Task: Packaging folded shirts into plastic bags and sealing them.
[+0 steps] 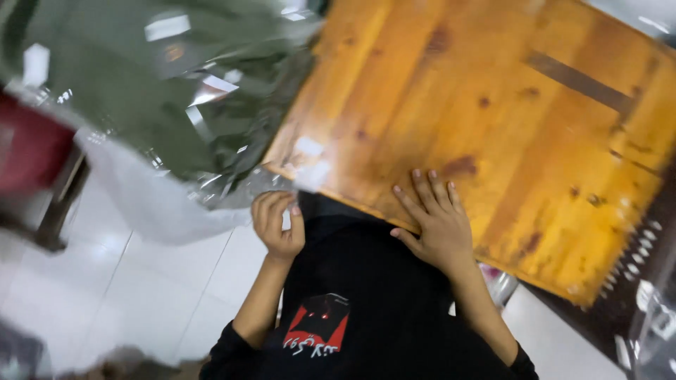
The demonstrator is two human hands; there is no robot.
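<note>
My left hand is closed on the edge of a clear plastic bag that holds a folded olive-green garment. The bag hangs off the near-left edge of a wooden table and is blurred by motion. My right hand lies flat, fingers spread, on the table's near edge. My black shirt with a red print fills the bottom middle.
White floor tiles lie at the lower left. A dark red thing on a metal frame stands at the far left. Shiny plastic packets sit at the lower right, beside the table's corner.
</note>
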